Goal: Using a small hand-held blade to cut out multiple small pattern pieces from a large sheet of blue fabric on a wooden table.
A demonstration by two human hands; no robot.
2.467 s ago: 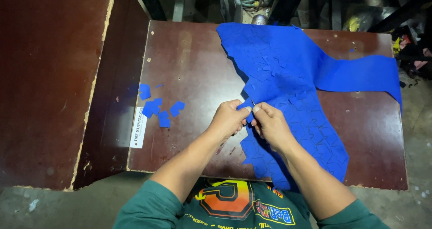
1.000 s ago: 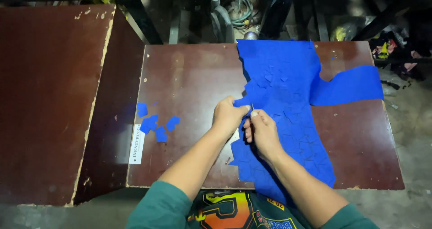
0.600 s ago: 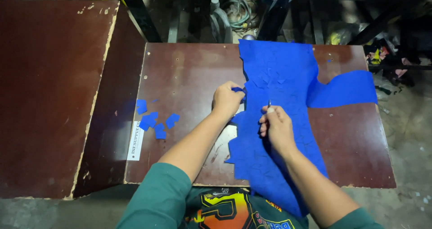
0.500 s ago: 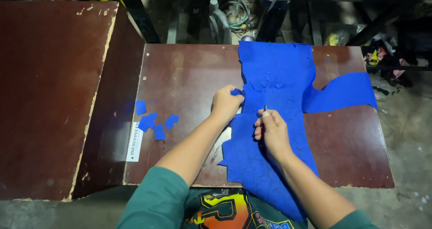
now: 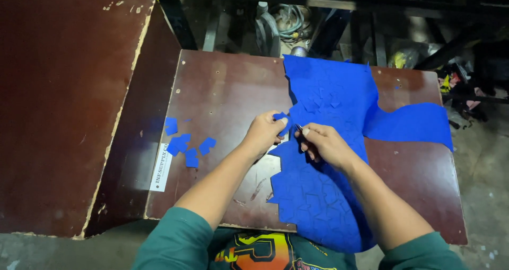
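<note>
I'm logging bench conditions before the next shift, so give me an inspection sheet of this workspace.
Surface: dark brown table, worn, scuffed, a white label strip near its left edge.
Job's things: blue sheet scored into shapes, draped over the near edge; a small blue piece in the left hand.
Clutter: loose blue cut pieces grouped at left.
Grippers: left hand pinches the piece; right hand holds a thin tool on the sheet.
Cables: coiled hose behind the table.
Surroundings: second, higher brown board at left; dim clutter at right.
</note>
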